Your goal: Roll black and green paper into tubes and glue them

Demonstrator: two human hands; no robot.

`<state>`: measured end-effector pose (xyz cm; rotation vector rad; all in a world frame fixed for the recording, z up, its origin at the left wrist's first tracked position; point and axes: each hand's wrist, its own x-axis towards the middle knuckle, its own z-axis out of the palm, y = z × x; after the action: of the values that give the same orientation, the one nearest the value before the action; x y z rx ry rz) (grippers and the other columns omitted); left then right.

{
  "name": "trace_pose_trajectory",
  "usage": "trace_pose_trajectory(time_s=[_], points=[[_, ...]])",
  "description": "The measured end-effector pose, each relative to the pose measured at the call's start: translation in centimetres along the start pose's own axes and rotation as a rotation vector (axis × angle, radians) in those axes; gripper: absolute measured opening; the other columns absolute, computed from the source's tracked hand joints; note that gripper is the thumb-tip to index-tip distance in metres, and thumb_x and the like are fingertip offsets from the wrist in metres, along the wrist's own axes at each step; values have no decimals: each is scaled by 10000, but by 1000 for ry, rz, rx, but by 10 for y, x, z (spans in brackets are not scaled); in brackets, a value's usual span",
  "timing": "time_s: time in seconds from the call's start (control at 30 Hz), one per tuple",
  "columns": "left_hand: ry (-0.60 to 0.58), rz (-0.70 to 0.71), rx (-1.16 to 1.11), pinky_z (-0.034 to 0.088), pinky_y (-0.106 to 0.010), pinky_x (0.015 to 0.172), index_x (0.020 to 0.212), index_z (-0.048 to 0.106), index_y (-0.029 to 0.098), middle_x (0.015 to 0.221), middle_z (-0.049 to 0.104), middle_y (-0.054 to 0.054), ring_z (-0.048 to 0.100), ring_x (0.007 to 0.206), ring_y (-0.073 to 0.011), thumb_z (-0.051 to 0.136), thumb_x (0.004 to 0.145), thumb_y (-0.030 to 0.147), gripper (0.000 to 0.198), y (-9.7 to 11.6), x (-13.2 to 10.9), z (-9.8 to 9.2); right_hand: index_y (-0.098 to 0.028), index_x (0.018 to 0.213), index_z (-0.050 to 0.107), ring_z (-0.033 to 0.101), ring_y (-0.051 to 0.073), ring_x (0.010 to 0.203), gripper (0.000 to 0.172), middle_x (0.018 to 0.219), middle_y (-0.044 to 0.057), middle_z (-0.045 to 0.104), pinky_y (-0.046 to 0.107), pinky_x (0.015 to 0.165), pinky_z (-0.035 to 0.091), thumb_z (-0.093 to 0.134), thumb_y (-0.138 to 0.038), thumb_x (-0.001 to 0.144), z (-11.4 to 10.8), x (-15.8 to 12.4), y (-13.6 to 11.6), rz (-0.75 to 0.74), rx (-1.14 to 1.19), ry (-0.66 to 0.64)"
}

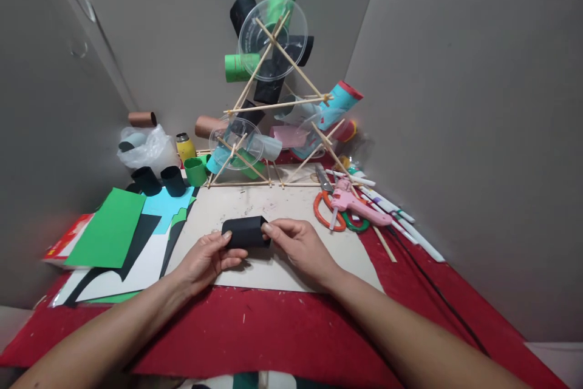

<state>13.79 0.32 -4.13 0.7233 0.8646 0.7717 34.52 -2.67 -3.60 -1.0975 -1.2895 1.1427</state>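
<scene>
A black paper tube (246,232) lies sideways just above the beige cardboard sheet (291,267). My left hand (207,258) pinches its left end with thumb and fingers. My right hand (298,243) grips its right end, fingers curled round it. Both hands hold the tube between them over the middle of the sheet.
A stick-and-plastic-lid wheel model (268,73) with green and black tubes stands behind. A pink glue gun (355,202) and scissors (328,213) lie to the right. Green paper (109,228), black and blue sheets lie to the left, with black tubes (159,181) and a plastic bag (146,147).
</scene>
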Motion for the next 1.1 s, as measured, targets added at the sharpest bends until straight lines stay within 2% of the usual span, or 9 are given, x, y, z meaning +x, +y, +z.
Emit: trace_pose_trajectory(time_s=[0.17, 0.33, 0.53, 0.67, 0.83, 1.1], points=[[-24, 7, 20, 585, -213, 621, 1007, 666, 80, 835, 735, -101, 726, 703, -172, 723, 818, 227, 246, 0, 2, -2, -168, 680, 677, 387, 107, 551, 326, 579, -34, 497, 253, 544, 326, 674, -478, 782, 1, 0, 0, 30, -2, -52], [-67, 41, 72, 571, -215, 621, 970, 695, 84, 858, 744, -111, 722, 704, -173, 778, 763, 312, 319, -6, 1, -5, -165, 686, 683, 422, 121, 587, 315, 603, -21, 525, 262, 578, 349, 677, -468, 770, 2, -2, 3, 65, -19, -98], [-64, 83, 162, 543, -205, 630, 948, 700, 76, 745, 743, -118, 707, 664, -152, 733, 795, 404, 363, -11, -3, -7, -171, 619, 651, 360, 113, 555, 337, 565, -30, 467, 260, 541, 315, 666, -469, 774, 3, -3, 4, 96, -82, -131], [-65, 85, 197, 536, -205, 617, 959, 701, 76, 735, 744, -124, 702, 631, -151, 721, 792, 450, 411, -11, -5, -8, -171, 662, 678, 330, 108, 536, 340, 556, -36, 444, 258, 508, 284, 669, -492, 773, 3, -3, 7, 119, -104, -133], [-98, 82, 205, 539, -206, 619, 1018, 696, 79, 723, 744, -119, 710, 637, -161, 742, 776, 430, 428, -10, -8, -9, -173, 636, 654, 334, 108, 515, 387, 532, -36, 441, 260, 488, 268, 677, -540, 758, 3, -3, 8, 150, -122, -115], [-77, 80, 217, 537, -224, 615, 966, 701, 82, 693, 739, -111, 707, 621, -167, 729, 777, 449, 414, -10, -7, -8, -176, 597, 619, 329, 107, 505, 399, 511, -38, 434, 268, 496, 263, 685, -535, 758, 4, -4, 6, 157, -115, -130]])
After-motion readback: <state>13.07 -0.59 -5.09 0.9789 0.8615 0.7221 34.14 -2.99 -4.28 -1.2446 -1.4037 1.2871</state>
